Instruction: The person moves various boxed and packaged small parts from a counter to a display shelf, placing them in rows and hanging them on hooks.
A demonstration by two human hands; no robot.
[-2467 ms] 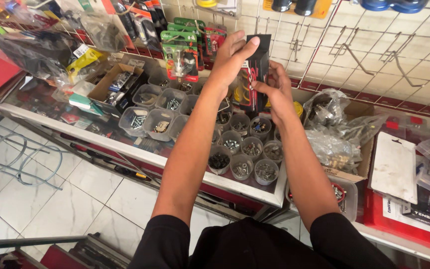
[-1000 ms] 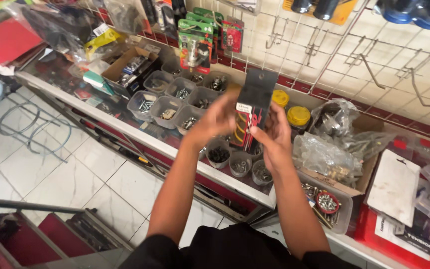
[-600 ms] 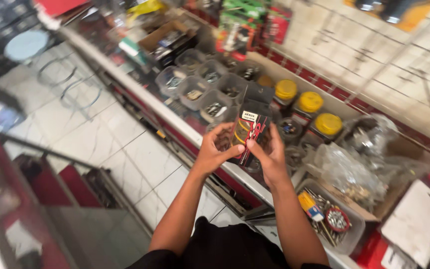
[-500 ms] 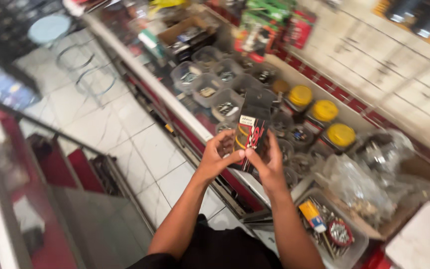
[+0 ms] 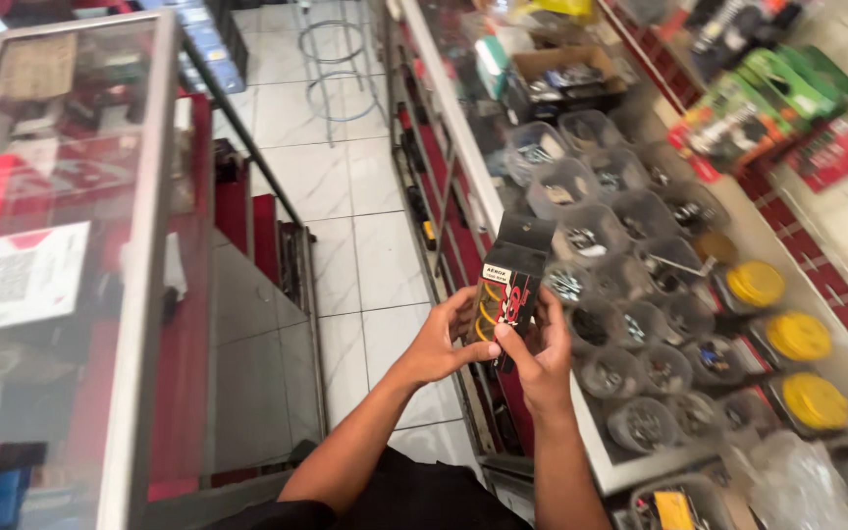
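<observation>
— White floor tiles ran down the aisle between a glass display case on your left side and the long shop counter on your right. What did you have in your hands?

— You held a black blister pack, upright and tilted a little, in front of you above the counter's edge. Yellow and red parts showed through its lower half.

— How were the hands set?

— Your left hand curled around the pack's lower left edge, thumb across the front. Your right hand closed on the lower right corner, thumb on the face, fingers behind it.

— What lay around?

— Clear plastic tubs of small hardware stood in rows on the counter just beyond the pack, yellow-lidded jars further right, a cardboard box at the far end. A wire stool frame stood on the tiles, well apart.
</observation>
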